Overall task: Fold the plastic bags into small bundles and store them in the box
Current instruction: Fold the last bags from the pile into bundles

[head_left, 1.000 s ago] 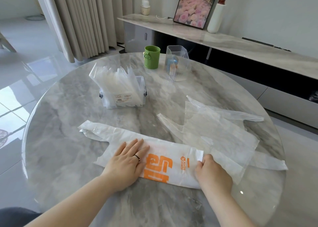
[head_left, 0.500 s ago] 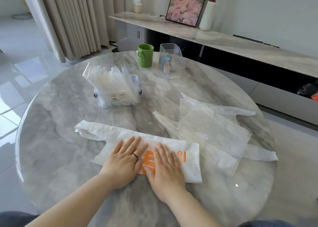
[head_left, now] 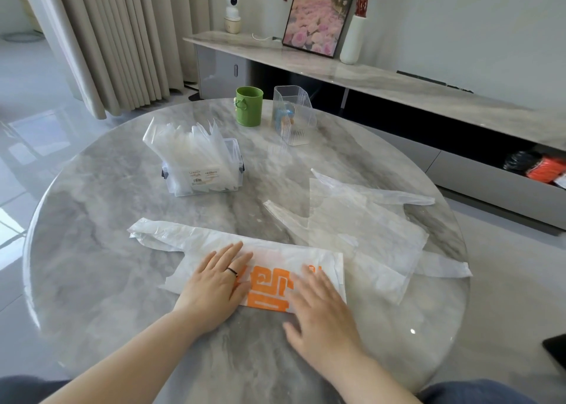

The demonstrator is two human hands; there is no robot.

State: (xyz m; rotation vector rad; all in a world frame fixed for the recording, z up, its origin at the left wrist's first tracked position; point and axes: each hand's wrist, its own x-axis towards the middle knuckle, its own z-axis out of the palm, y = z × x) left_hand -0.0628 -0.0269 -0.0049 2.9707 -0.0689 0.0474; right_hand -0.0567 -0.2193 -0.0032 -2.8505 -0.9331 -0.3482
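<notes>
Pressing flat on the white plastic bag with orange print point(head_left: 269, 258), your left hand point(head_left: 214, 284) has its fingers extended and slightly spread. It grasps nothing. A dark ring point(head_left: 232, 271) sits on one finger.

Your right hand point(head_left: 321, 311) is also flat and released, palm down on the right part of the orange print. It is slightly blurred, so finer finger detail cannot be read.

Locate the white bag near the near edge of the round grey marble table point(head_left: 92, 250):
- It lies as a long folded strip running roughly parallel to that edge.
- Its handle end points toward the left edge and is not covered by either hand.
- Its right end meets a flat translucent plastic bag point(head_left: 367, 235) that spreads toward the right edge. Which of the two lies on top cannot be told.

Locate the clear rectangular plastic box point(head_left: 234, 158) on the far-left part of the table, well apart from both hands. It holds folded translucent bags point(head_left: 190, 149) standing on end and rising above its rim.

At the far edge, a green cylindrical cup point(head_left: 249, 106) stands upright just beside a clear ribbed plastic holder point(head_left: 294, 118), without touching it
</notes>
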